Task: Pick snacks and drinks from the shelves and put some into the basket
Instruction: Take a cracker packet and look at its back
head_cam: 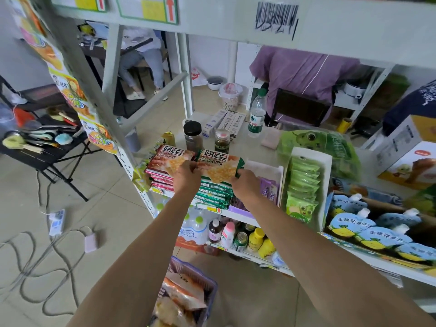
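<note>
Two bare arms reach from the near edge up to the shelf. Fingers of the left hand (pixel 186 177) curl round the left end of a green cookie pack (pixel 219 167), and fingers of the right hand (pixel 245 185) pinch its right end, so both hands hold the same pack. It sits just on top of a pile of green packs (pixel 213 195) on the shelf (pixel 238 214). A pile of red cookie packs (pixel 162 171) is just to its left, touching the left hand. Two dark jars (pixel 193 138) stand farther back, and a water bottle (pixel 257 114) stands far behind them. Light green pouches (pixel 303 185) stand in a white box on the right. Down low and near, the purple basket (pixel 210 286) sits on the floor with snack bags (pixel 184 296) inside.
</note>
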